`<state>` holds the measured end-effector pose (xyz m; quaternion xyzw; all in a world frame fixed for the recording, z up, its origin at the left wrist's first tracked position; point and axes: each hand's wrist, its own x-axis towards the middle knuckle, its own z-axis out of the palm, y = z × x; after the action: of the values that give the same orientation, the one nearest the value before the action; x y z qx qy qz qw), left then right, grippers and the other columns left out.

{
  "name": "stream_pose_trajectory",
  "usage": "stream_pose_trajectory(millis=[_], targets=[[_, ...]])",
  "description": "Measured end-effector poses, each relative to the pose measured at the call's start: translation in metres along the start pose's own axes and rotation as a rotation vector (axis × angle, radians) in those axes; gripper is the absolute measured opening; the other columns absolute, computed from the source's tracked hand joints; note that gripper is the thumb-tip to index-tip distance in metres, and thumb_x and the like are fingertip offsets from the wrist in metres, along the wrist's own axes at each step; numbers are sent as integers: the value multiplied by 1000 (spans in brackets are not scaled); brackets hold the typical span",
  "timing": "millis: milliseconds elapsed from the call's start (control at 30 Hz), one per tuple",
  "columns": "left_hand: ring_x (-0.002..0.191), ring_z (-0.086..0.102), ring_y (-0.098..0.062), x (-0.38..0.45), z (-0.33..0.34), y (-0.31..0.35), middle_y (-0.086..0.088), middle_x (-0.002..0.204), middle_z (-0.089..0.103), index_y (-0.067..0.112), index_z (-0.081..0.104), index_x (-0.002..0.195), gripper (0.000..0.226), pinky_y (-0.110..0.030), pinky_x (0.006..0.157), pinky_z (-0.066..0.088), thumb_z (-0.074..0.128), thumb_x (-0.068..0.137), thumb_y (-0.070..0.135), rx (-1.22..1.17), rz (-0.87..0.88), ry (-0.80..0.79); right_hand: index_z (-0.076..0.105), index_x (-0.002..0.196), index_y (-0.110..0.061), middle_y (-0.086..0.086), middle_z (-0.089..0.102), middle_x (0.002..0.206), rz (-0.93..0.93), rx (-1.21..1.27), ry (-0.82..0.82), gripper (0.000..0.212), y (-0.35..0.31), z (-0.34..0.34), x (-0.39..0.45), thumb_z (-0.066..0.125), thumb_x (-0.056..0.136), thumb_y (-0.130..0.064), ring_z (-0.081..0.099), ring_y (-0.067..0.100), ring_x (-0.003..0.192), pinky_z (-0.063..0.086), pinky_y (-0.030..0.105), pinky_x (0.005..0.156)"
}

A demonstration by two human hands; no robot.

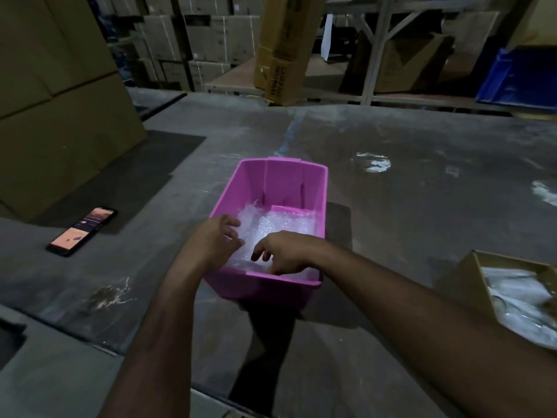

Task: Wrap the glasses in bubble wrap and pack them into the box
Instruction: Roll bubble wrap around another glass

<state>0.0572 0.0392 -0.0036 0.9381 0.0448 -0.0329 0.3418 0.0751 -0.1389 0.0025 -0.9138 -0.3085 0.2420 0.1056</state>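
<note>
Item one: we are looking down at an open rectangular pink plastic box (271,188) sitting on a grey dusty floor (407,206). Its long axis is running from 6 o'clock toward 12 o'clock, tilting slightly to 1 o'clock, with the near short wall toward us.

Item two: clear crinkled bubble wrap (280,226) is lying inside the box, covering most of its bottom from the near wall toward the far end. Whether glasses are inside the wrap, we cannot tell.

Item three: our left hand (218,236) is reaching over the box's rim at 9 o'clock, fingers loosely curled and resting on the bubble wrap's near-left edge; whether they are pinching it, we cannot tell.

Item four: our right hand (283,251) is reaching in from 4 o'clock across the near part of the box, fingers spread and pointing down, tips touching the wrap.

Item five: a black smartphone with a lit orange screen (82,230) is lying flat on the floor at 9 o'clock, well apart from the box, long axis slanting toward 1 o'clock.

Item six: an open brown cardboard carton (470,276) is sitting at 3 o'clock, holding pale crumpled plastic sheeting (521,303).

Item seven: tall stacked brown cardboard cartons (60,101) are standing at 10 o'clock; metal warehouse shelving (376,49) is running across 12 o'clock, with a blue plastic crate (521,76) at 2 o'clock.
</note>
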Motion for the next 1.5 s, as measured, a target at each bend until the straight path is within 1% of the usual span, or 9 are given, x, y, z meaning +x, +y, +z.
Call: stream_pose_trajectory(millis=[200, 333, 433, 533, 700, 1100, 1267, 1367, 1500], targets=[[90, 68, -17, -3, -9, -4, 5, 98, 68, 18, 64, 125, 32, -25, 72, 52, 70, 95, 26, -155, 89, -22, 79, 99, -24, -4, 75, 98, 39, 8, 211, 19, -8, 5, 9, 67, 88, -14, 66, 17, 87, 56, 34, 74], [107, 66, -8, -10, -24, 1, 9, 114, 67, 24, 60, 130, 74, -34, 92, 57, 81, 68, 58, -313, 148, -41, 77, 97, -19, -9, 74, 89, 76, 228, 440, 16, 0, -15, -15, 62, 96, -17, 60, 1, 68, 47, 28, 67], [116, 58, -5, -14, -29, 9, 12, 124, 61, 27, 57, 135, 89, -34, 95, 54, 87, 57, 55, -271, 206, -26, 73, 95, -18, -8, 75, 84, 75, 476, 612, 18, 7, -25, -40, 57, 99, -12, 67, 4, 74, 55, 32, 72], [111, 61, -2, -15, -29, 26, 16, 124, 62, 30, 59, 132, 74, -26, 92, 53, 88, 64, 41, -374, 287, -9, 70, 97, -15, -1, 73, 82, 43, 786, 812, 18, 14, -26, -60, 54, 102, -9, 72, 13, 80, 59, 36, 77], [74, 65, 4, -11, -18, 59, 20, 81, 72, 27, 70, 96, 17, -12, 69, 50, 81, 85, 20, -503, 415, 162, 71, 99, -12, 3, 70, 76, -9, 1077, 1021, 20, 20, -25, -94, 54, 101, -3, 61, 5, 62, 48, 18, 57], [92, 71, -4, 5, 11, 115, 10, 99, 77, 22, 79, 101, 12, -26, 74, 56, 74, 90, 19, -629, 490, 189, 74, 100, -8, -2, 72, 75, 91, 1331, 1242, 19, 55, -1, -160, 58, 100, -18, 63, 7, 66, 55, 21, 61], [81, 62, 2, 5, 20, 132, 9, 100, 74, 22, 77, 103, 16, -16, 72, 51, 70, 94, 11, -697, 541, 248, 66, 120, 1, 23, 70, 118, 83, 1655, 1283, 32, 73, 9, -176, 57, 101, -24, 68, 34, 102, 57, 49, 92], [68, 53, -5, 9, 28, 140, 0, 88, 67, 21, 72, 104, 18, -18, 58, 46, 57, 102, 10, -831, 507, 165, 71, 101, -12, 10, 73, 95, 173, 1687, 1434, 20, 94, 20, -186, 56, 99, -25, 68, 24, 86, 57, 38, 81], [85, 61, -13, 9, 41, 156, -2, 93, 65, 19, 60, 100, 20, -28, 75, 51, 43, 107, 14, -1116, 404, -8, 65, 89, -14, 3, 63, 80, 490, 1614, 1667, 20, 117, 42, -208, 52, 104, -17, 59, 16, 75, 50, 31, 74]])
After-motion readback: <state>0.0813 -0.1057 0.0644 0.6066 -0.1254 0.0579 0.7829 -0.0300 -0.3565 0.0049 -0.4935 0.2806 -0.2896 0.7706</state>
